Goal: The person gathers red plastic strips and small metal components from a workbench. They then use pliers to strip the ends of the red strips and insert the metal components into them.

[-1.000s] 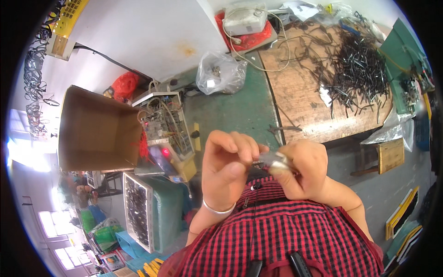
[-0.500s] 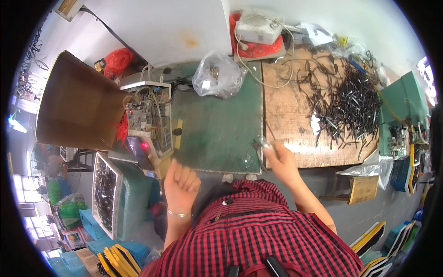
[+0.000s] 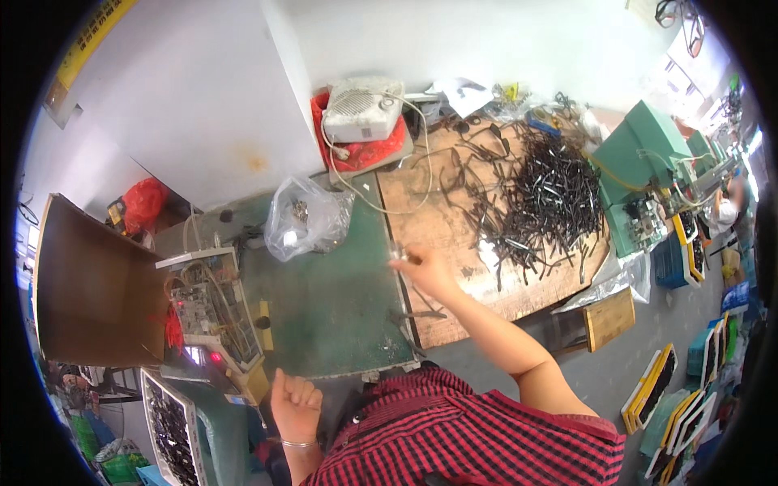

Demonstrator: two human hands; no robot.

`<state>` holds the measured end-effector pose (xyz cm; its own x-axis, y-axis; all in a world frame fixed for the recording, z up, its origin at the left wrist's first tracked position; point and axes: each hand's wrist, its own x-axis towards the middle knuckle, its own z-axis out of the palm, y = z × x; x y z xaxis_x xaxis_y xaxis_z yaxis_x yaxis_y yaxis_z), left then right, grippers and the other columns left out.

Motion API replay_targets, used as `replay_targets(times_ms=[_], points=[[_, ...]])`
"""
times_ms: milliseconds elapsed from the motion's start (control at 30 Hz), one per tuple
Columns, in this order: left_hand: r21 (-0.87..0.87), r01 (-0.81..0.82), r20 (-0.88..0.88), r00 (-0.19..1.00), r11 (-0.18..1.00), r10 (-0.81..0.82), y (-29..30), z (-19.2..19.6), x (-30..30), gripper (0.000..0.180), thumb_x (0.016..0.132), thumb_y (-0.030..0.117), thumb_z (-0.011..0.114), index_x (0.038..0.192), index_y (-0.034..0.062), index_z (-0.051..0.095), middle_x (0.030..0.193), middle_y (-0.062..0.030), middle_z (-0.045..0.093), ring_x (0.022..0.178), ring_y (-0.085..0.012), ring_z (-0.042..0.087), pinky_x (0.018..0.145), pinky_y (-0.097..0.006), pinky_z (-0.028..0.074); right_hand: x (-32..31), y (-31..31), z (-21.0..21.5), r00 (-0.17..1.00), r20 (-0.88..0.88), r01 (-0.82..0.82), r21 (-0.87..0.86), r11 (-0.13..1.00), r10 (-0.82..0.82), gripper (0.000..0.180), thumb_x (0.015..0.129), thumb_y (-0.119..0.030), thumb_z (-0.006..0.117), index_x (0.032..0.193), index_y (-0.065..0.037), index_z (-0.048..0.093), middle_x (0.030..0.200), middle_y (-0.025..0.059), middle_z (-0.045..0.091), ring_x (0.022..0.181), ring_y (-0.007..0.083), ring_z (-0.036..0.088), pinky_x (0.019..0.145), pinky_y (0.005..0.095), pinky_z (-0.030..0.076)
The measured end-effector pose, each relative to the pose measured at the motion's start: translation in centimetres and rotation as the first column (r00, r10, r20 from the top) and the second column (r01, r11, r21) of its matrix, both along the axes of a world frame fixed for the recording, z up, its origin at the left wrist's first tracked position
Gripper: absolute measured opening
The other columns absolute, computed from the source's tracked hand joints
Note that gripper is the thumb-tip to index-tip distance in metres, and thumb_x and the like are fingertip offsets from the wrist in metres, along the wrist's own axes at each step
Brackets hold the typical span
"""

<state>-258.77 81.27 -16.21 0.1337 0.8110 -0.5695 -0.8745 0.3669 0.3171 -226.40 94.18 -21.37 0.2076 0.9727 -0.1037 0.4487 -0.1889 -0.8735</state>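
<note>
Head view: right hand [image 3: 429,274] pinches a blurred shiny thing [image 3: 395,252] at its fingertips, left hand [image 3: 296,407] clenched

Brightly lit, washed pale along the white wall [image 3: 519,49], glaring at the window [image 3: 681,74] toward upper right; bent and blackened toward the rim, slightly blurred around the right hand [image 3: 431,270].
</note>
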Motion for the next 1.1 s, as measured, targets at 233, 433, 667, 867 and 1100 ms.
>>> replay_targets(times_ms=[233,433,667,867,1100], points=[[-0.257,0.008,-0.032,0.999,0.966,-0.017,0.1,-2.6,1.1,0.034,0.098,0.031,0.051,0.07,0.0125,0.046,0.059,0.0018,0.033,0.053,-0.012,0.029,0.054,-0.028,0.026,7.1,17.5,-4.0,0.989,-0.119,0.088,-0.04,0.995,-0.092,0.029,0.087,-0.031,0.066,0.078,-0.003,0.067,0.068,0.0067,0.065,0.059,0.0162,0.058,0.055,0.0315,0.045],[-0.321,-0.211,-0.19,0.969,0.923,0.156,-5.1,-5.1,-3.1,0.029,0.097,0.032,0.052,0.074,0.0135,0.051,0.06,0.003,0.04,0.056,-0.0127,0.04,0.06,-0.029,0.036,12.1,42.7,-8.5,0.995,-0.085,0.071,0.132,0.989,-0.06,0.027,0.09,-0.024,0.061,0.073,-0.003,0.061,0.063,0.008,0.059,0.048,0.0178,0.051,0.041,0.0326,0.037],[-0.433,-0.452,-0.369,0.878,0.78,0.305,-15.5,-10.3,-7.6,0.026,0.097,0.035,0.051,0.076,0.0185,0.052,0.062,0.0054,0.045,0.058,-0.0117,0.042,0.061,-0.03,0.037,5.5,46.8,-7.0,0.821,-0.53,0.297,0.083,0.951,-0.21,0.032,0.09,-0.024,0.059,0.112,-0.001,0.053,0.073,0.0125,0.061,0.062,0.0236,0.059,0.049,0.0339,0.043],[-0.47,-0.496,-0.6,0.786,0.73,0.148,-22.8,-13.5,-9.3,0.017,0.092,0.024,0.06,0.09,0.0073,0.056,0.068,-0.0001,0.05,0.06,-0.014,0.049,0.06,-0.029,0.044,1.4,17.8,-2.2,0.969,0.035,-0.248,0.163,0.955,0.246,0.036,0.083,-0.024,0.067,0.11,-0.001,0.061,0.087,0.0165,0.064,0.081,0.0304,0.061,0.07,0.0395,0.047],[-0.854,-0.222,-0.437,0.797,0.471,-0.417,-36.2,-22.1,-8.1,0.01,0.087,0.015,0.059,0.084,0.0057,0.059,0.064,-0.0085,0.054,0.049,-0.0202,0.051,0.042,-0.035,0.039,1.1,-11.0,-9.7,0.667,0.523,-0.419,-0.327,0.847,0.532,0.086,0.072,-0.041,0.078,0.137,0.002,0.041,0.133,0.0281,0.047,0.125,0.0428,0.044,0.104,0.0463,0.037]])
